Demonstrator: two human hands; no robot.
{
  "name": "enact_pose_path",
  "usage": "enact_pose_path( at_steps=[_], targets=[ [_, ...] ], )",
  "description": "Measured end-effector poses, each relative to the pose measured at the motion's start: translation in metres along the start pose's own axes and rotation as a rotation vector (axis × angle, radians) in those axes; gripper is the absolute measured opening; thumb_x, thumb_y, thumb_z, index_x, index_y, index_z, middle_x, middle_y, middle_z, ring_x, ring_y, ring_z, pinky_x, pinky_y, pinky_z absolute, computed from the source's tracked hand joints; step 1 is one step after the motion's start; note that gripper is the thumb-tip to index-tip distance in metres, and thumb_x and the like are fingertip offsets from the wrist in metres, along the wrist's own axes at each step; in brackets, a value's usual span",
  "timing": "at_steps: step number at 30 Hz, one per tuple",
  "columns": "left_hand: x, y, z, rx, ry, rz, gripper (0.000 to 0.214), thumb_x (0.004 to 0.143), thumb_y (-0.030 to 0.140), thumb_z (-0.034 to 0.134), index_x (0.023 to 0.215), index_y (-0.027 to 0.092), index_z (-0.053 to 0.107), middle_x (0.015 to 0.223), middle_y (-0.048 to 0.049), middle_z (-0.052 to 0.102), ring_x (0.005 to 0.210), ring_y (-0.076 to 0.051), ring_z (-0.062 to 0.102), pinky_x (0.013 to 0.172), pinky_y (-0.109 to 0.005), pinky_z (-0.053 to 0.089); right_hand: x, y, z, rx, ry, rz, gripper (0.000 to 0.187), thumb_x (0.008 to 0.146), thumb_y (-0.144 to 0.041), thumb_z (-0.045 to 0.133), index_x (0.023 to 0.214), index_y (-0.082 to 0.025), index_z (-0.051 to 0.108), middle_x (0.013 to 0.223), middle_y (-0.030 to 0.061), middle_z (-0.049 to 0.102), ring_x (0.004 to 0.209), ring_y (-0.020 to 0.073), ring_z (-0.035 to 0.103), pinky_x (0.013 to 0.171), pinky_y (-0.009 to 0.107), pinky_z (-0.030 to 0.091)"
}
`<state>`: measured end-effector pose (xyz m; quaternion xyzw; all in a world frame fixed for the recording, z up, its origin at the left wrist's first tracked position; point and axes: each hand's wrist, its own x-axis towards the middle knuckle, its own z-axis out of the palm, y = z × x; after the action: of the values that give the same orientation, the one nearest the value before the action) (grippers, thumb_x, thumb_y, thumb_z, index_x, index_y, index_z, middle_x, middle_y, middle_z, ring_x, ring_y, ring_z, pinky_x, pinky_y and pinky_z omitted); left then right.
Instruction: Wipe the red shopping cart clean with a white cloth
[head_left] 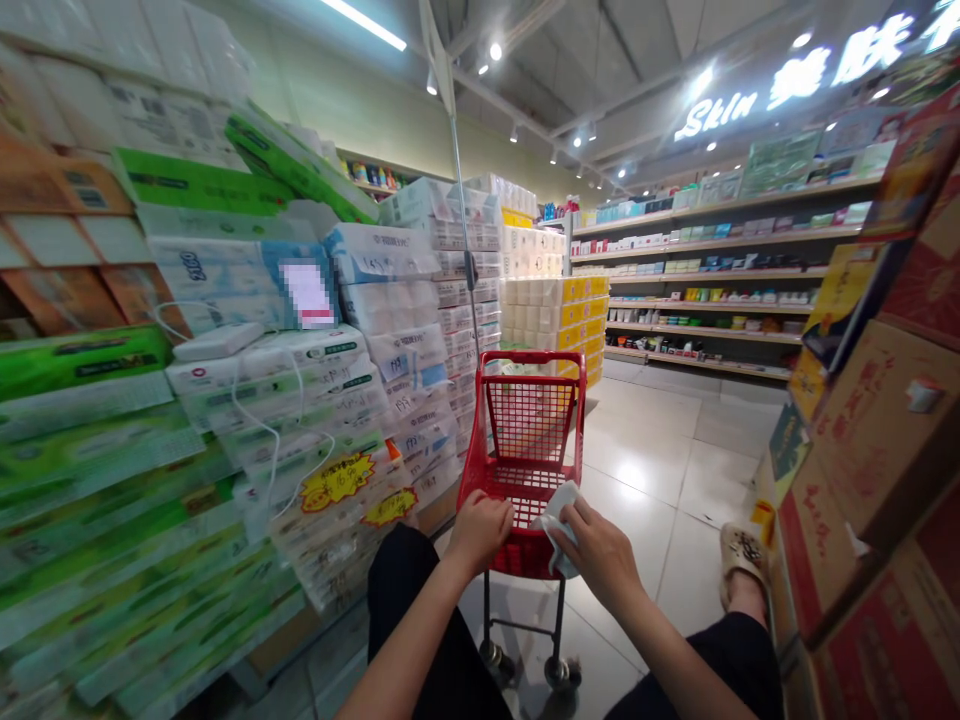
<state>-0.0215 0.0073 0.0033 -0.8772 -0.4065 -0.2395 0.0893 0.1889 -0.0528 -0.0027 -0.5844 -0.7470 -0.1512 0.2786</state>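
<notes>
A small red plastic shopping cart (529, 368) stands upright right in front of me, with a grid back and a slotted seat. My left hand (480, 532) is closed on the cart's near left rim, its fingers curled over the edge. In my right hand (596, 550) is a crumpled white cloth (559, 515), pinched between thumb and fingers. That cloth lies against the near right corner of the cart's rim. Part of the rim is hidden behind both hands and the cloth.
Stacked tissue packs (397, 340) rise close on the left, with a white cable (274, 440) hanging down them. Cardboard boxes (862, 430) are piled at right, near my shoe (744, 560). Shelves (697, 240) of small goods line the back; tiled floor (645, 460) runs between.
</notes>
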Motion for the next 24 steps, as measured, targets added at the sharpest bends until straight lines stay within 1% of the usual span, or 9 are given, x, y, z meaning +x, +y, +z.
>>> enact_pose_path(
  at_steps=[4, 7, 9, 11, 14, 18, 21, 24],
  targets=[
    [-0.009, 0.038, 0.009, -0.053, 0.056, -0.061, 0.031, 0.1, 0.026, 0.031, 0.084, 0.02, 0.057, 0.079, -0.0037, 0.065, 0.076, -0.018, 0.059, 0.076, -0.033, 0.033, -0.001, -0.009, 0.0, 0.013, -0.041, -0.028, 0.025, 0.096, -0.046, 0.04, 0.089, -0.026, 0.054, 0.091, 0.0015, 0.06, 0.073, 0.0138, 0.059, 0.053, 0.024, 0.034],
    [-0.014, 0.051, 0.013, -0.109, 0.096, -0.093, 0.028, 0.099, 0.024, 0.031, 0.09, 0.02, 0.058, 0.082, -0.0045, 0.066, 0.079, -0.019, 0.059, 0.074, -0.033, 0.034, 0.0, -0.005, -0.002, 0.084, -0.065, -0.014, 0.027, 0.094, -0.05, 0.041, 0.092, -0.028, 0.055, 0.095, 0.0006, 0.06, 0.073, 0.0132, 0.059, 0.053, 0.024, 0.034],
    [-0.015, 0.051, 0.012, -0.155, 0.112, -0.073, 0.023, 0.098, 0.026, 0.035, 0.097, 0.022, 0.058, 0.085, -0.0038, 0.067, 0.081, -0.019, 0.06, 0.075, -0.032, 0.034, 0.003, 0.005, -0.003, 0.14, -0.078, 0.019, 0.029, 0.094, -0.052, 0.041, 0.092, -0.028, 0.056, 0.096, -0.0002, 0.06, 0.075, 0.0131, 0.059, 0.053, 0.024, 0.035],
    [-0.014, 0.05, 0.01, -0.186, 0.115, -0.069, 0.019, 0.096, 0.028, 0.039, 0.102, 0.023, 0.057, 0.084, -0.002, 0.067, 0.077, -0.019, 0.061, 0.072, -0.031, 0.035, 0.012, 0.018, -0.003, 0.192, -0.094, 0.064, 0.03, 0.093, -0.053, 0.04, 0.091, -0.029, 0.057, 0.097, -0.0008, 0.06, 0.077, 0.0129, 0.059, 0.054, 0.023, 0.036],
    [-0.012, 0.051, 0.007, -0.194, 0.108, -0.091, 0.017, 0.094, 0.03, 0.044, 0.103, 0.025, 0.057, 0.078, 0.0001, 0.066, 0.071, -0.018, 0.06, 0.067, -0.029, 0.035, 0.035, 0.041, 0.001, 0.239, -0.125, 0.133, 0.031, 0.092, -0.054, 0.039, 0.091, -0.03, 0.058, 0.098, -0.0014, 0.06, 0.08, 0.0138, 0.059, 0.055, 0.023, 0.036],
    [-0.017, 0.056, 0.008, -0.188, 0.118, -0.096, 0.015, 0.092, 0.033, 0.048, 0.099, 0.025, 0.058, 0.073, 0.0006, 0.065, 0.069, -0.018, 0.059, 0.065, -0.029, 0.035, 0.067, 0.064, 0.007, 0.246, -0.167, 0.215, 0.032, 0.091, -0.055, 0.04, 0.089, -0.029, 0.058, 0.096, -0.001, 0.06, 0.08, 0.0152, 0.059, 0.056, 0.024, 0.036],
    [-0.023, 0.056, 0.009, -0.196, 0.124, -0.069, 0.014, 0.091, 0.036, 0.05, 0.093, 0.025, 0.059, 0.069, 0.0013, 0.064, 0.067, -0.018, 0.06, 0.065, -0.03, 0.034, 0.074, 0.069, 0.01, 0.246, -0.179, 0.235, 0.033, 0.091, -0.056, 0.039, 0.089, -0.028, 0.058, 0.096, -0.0004, 0.06, 0.079, 0.0156, 0.058, 0.054, 0.024, 0.035],
    [-0.028, 0.051, 0.008, -0.194, 0.121, -0.041, 0.021, 0.09, 0.043, 0.053, 0.085, 0.023, 0.06, 0.069, 0.0006, 0.065, 0.066, -0.017, 0.06, 0.065, -0.029, 0.034, 0.064, 0.06, 0.009, 0.224, -0.13, 0.194, 0.033, 0.094, -0.053, 0.035, 0.09, -0.027, 0.055, 0.097, -0.0001, 0.06, 0.082, 0.0156, 0.058, 0.055, 0.025, 0.035]
  ],
)
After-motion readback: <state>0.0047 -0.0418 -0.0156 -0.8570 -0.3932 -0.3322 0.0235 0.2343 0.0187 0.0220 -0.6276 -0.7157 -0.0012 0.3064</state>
